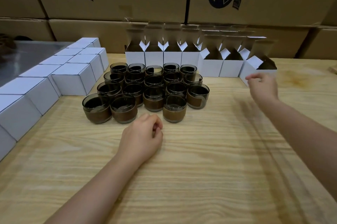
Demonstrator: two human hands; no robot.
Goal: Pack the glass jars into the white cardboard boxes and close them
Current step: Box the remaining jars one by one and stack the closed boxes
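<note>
Our left hand (142, 136) rests loosely curled and empty on the bench (200, 169), just before the glass jars (154, 99). Our right hand (262, 86), blurred, fingers relaxed, hovers at the rightmost open white box (252, 64).

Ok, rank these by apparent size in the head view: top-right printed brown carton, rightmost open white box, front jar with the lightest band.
1. Printed brown carton, by far.
2. Rightmost open white box.
3. Front jar with the lightest band; it sits nearer the camera, so the true gap is unsure.
</note>
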